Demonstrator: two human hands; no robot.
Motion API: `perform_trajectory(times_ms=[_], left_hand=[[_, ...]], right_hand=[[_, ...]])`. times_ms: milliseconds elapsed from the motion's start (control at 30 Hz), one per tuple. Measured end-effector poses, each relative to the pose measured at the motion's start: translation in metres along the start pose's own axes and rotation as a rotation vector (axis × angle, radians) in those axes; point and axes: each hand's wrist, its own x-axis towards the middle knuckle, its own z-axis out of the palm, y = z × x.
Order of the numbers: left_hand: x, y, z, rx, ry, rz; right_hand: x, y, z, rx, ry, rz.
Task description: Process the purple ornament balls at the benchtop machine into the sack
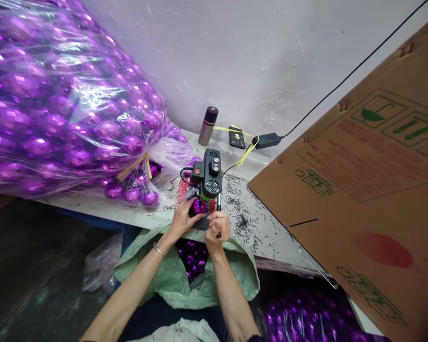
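A small black bench machine (209, 173) with round vents, knobs and a red switch stands on the white worktop (142, 216). Below its head is a shiny purple ball ornament (199, 206), gripped by the fingers and thumb of my left hand (183, 219). My right hand (218, 227) is closed around the black-gripped lever (218, 204) at the machine's right side. Under my hands, a pale green woven sack (157, 280) gapes at the table edge, with purple ornaments (191, 260) inside. The tip of the machine's head, over the ball, is hard to make out.
A large clear bag (67, 109) of purple balls fills the left. Behind the machine are a bottle (207, 127), a black power adapter (267, 140) and yellow ties (248, 154). Tiny black bits (242, 221) litter the worktop. A cardboard box (342, 185) leans in from the right.
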Motion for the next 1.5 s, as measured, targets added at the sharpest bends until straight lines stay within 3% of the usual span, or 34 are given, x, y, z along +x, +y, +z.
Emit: perform_trajectory(times_ms=[367, 533, 600, 667, 800, 867, 967, 1067, 1200, 1300, 1500], left_hand=[[0.002, -0.005, 0.004, 0.012, 0.028, 0.026], [0.003, -0.006, 0.007, 0.006, 0.037, 0.045], [-0.008, -0.004, 0.007, -0.013, 0.042, 0.076], [-0.028, -0.003, 0.004, -0.012, 0.049, 0.141], [-0.077, -0.003, -0.002, 0.083, 0.055, 0.391], [-0.084, -0.006, -0.007, 0.118, 0.081, 0.441], [-0.051, -0.014, -0.028, 0.193, 0.172, 0.305], [0.018, -0.025, -0.062, 0.381, 0.256, 0.007], [0.094, -0.039, -0.102, 0.688, 0.062, -0.355], [0.113, -0.046, -0.116, 0.721, -0.012, -0.404], [0.107, -0.045, -0.124, 0.672, -0.122, -0.37]], right_hand=[[0.001, 0.001, 0.001, -0.008, 0.004, -0.061], [0.037, -0.022, -0.004, -0.012, 0.027, 0.052], [0.059, -0.032, -0.007, -0.002, -0.007, 0.217], [0.073, -0.039, -0.011, 0.0, -0.071, 0.291], [0.069, -0.038, -0.017, 0.0, -0.113, 0.232], [0.058, -0.034, -0.018, 0.002, -0.121, 0.163], [0.047, -0.03, -0.017, 0.005, -0.103, 0.093], [0.046, -0.029, -0.017, 0.007, -0.098, 0.07], [0.046, -0.029, -0.016, 0.006, -0.101, 0.055], [0.045, -0.029, -0.016, 0.011, -0.095, 0.057], [0.043, -0.029, -0.014, 0.016, -0.081, 0.068]])
